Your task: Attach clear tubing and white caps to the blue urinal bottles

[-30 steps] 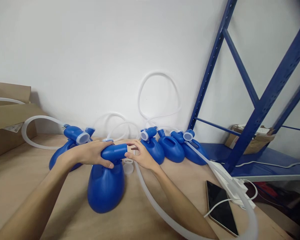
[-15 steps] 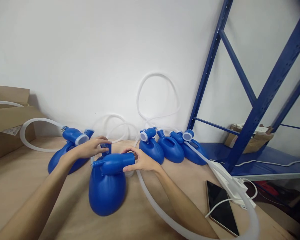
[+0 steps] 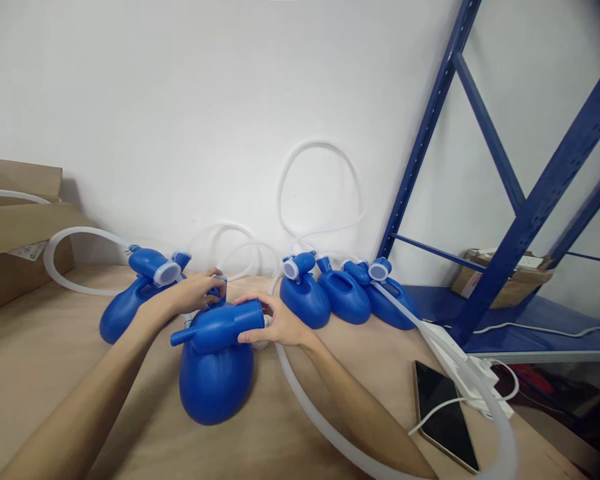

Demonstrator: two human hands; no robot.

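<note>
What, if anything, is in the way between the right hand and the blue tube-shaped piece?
Nothing visible: the right hand has thumb and fingers on the near end of the blue tube-shaped piece. The white hose passes behind the hand, not between them.

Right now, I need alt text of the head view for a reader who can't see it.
A person's right hand holds a blue nozzle across the top of a blue bottle on a table, while the left hand holds the bottle's neck. More blue bottles stand behind amid white hoses, and a phone lies at right.
</note>
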